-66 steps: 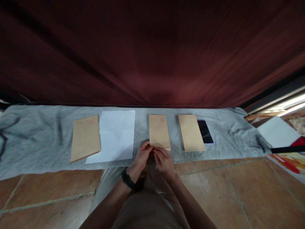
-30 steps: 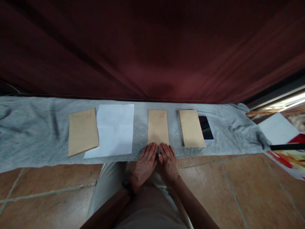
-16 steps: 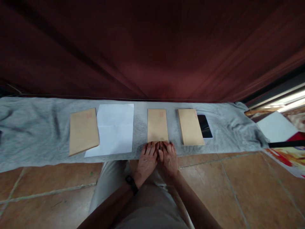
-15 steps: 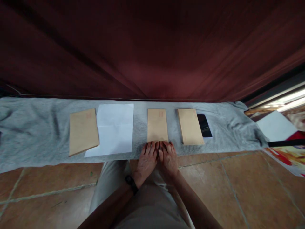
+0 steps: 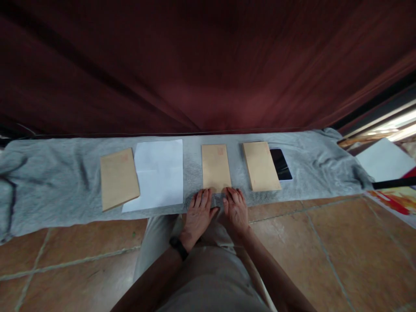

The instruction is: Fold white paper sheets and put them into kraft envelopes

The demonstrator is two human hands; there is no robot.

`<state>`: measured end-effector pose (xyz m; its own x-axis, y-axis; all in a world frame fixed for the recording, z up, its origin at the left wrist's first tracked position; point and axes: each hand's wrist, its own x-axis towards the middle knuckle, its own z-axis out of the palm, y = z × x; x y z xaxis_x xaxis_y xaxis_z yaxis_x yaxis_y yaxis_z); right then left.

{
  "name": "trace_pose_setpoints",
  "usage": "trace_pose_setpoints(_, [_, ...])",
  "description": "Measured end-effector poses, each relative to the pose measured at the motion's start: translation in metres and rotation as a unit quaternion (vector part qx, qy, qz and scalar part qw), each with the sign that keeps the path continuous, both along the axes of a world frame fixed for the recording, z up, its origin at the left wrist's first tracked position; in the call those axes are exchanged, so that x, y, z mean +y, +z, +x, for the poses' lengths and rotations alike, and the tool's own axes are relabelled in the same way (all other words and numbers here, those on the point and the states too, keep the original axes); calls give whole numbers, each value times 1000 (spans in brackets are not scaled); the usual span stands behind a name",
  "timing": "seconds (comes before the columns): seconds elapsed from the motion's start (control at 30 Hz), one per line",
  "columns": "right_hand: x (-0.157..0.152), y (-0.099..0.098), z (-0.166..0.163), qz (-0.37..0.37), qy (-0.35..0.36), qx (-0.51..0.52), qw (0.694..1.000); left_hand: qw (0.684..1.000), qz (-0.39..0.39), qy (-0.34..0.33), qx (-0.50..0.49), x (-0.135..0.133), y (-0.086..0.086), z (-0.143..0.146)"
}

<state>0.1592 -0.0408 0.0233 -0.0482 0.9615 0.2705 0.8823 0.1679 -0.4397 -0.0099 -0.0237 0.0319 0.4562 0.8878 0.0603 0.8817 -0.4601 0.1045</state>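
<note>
A brown paper envelope (image 5: 216,167) with small red print at its upper right lies flat on the grey cloth in front of me. At its near left corner my left hand (image 5: 199,214) rests with fingers stretched out and the thumb apart. My right hand (image 5: 235,212) lies at the near right corner, its fingers extended over the envelope's edge. To the right is a thick stack of brown envelopes (image 5: 261,167), partly covering a dark-screened phone or tablet (image 5: 280,164). On the left, another stack of brown envelopes (image 5: 118,180) overlaps white paper sheets (image 5: 160,175).
The grey cloth (image 5: 308,169) covers a long narrow surface. Behind it hangs a dark red curtain-like cloth (image 5: 208,78). Tiled floor (image 5: 289,242) shows on the near side. A white sheet (image 5: 385,160) and a colourful printed box or bag (image 5: 394,203) are at the far right.
My hands have moved apart along the envelope's near edge, left hand leftward and right hand rightward. The view has shifted slightly.
</note>
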Motion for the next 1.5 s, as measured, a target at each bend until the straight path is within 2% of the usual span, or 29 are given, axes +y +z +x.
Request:
trace_pose_setpoints(0.4, [-3,-10,5,13,-30,-27,999,1000,6,11,25,-2,0,-7])
trace_pose_setpoints(0.6, [-4,-8,3,11,-39,-22,999,1000,9,13,18,-3,1,-6])
trace_pose_setpoints(0.83, [3,-5,-19,-18,54,-27,998,1000,3,-14,5,-4,-2,5])
trace_pose_setpoints(0.97, [3,-10,-21,-13,29,-38,999,1000,1,-11,13,-2,-1,8])
trace_pose_setpoints(1.13, [0,-17,-8,2,24,-50,998,1000,6,-11,24,-1,-1,2])
trace_pose_setpoints(1.33, [-2,-16,2,4,14,-55,998,1000,14,-8,23,-1,-4,-2])
trace_pose_setpoints(1.5, [-1,-13,-10,6,53,-55,997,999,13,-27,35,2,-4,5])
